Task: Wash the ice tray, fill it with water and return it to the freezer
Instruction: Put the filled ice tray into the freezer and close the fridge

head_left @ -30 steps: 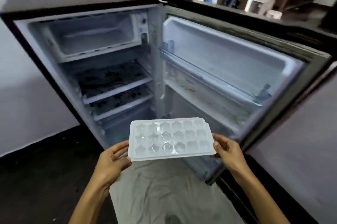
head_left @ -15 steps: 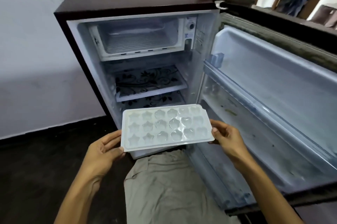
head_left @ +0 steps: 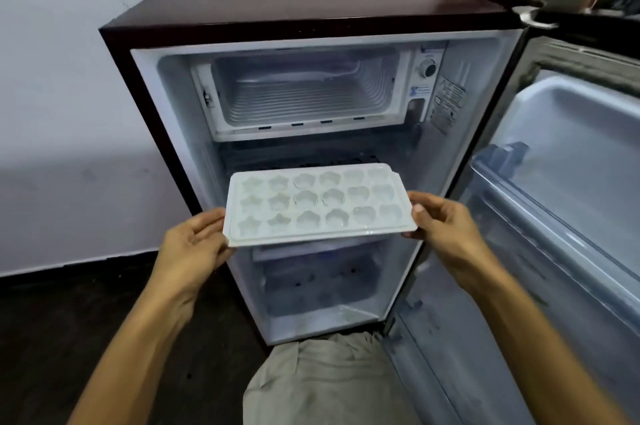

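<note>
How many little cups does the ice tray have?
18 in the ice tray, held level between left hand and right hand: three rows of six. None looks hidden.

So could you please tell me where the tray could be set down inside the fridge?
The freezer compartment at the top shows a bare ribbed floor between its side walls. The shelf space behind the ice tray is hidden.

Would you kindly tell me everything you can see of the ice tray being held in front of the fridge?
The ice tray is a white, translucent plastic rectangle with a flat rim and three rows of six shaped moulds, some star-like, glistening as if filled. It is held roughly level, its long side across the view, in front of the open fridge and below the freezer box. The left hand grips its left end and the right hand its right end; nothing else touches it.
</note>
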`<state>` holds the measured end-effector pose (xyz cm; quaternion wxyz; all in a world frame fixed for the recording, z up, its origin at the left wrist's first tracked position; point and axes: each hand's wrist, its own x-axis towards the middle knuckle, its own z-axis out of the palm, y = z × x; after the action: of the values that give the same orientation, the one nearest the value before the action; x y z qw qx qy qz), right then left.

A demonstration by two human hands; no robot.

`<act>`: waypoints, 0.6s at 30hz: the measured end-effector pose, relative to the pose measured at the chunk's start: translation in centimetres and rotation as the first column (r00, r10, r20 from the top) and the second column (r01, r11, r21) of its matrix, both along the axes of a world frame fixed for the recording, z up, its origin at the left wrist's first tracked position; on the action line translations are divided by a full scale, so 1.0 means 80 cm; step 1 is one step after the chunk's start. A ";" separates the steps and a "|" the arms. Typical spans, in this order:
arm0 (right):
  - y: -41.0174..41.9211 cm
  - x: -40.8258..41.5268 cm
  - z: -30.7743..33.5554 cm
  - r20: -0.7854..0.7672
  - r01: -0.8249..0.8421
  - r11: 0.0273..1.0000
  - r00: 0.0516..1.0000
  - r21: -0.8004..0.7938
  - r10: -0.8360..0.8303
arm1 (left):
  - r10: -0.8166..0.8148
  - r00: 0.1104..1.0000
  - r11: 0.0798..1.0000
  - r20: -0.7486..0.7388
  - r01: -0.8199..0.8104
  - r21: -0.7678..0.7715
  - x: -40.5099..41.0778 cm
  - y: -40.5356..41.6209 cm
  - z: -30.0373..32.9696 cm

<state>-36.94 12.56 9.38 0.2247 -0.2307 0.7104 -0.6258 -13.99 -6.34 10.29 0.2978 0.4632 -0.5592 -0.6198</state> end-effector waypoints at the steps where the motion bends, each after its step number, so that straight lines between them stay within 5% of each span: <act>1: -0.018 -0.016 0.001 -0.019 -0.006 1.000 1.000 0.002 0.006 | 0.014 1.000 1.000 -0.016 -0.014 -0.020 -0.016 -0.015 0.000; 8: -0.138 -0.115 0.017 -0.102 0.042 0.999 0.994 0.019 -0.040 | 0.022 0.999 0.965 -0.040 -0.032 -0.260 -0.113 -0.109 0.023; 18: -0.269 -0.207 0.029 -0.029 0.059 0.995 0.998 0.081 -0.057 | 0.059 0.998 0.936 0.016 -0.050 -0.348 -0.224 -0.220 0.015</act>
<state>-53.52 -8.96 11.67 0.2063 -0.2089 0.7447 -0.5993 -31.88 -23.98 11.50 0.3844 0.4267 -0.6507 -0.4967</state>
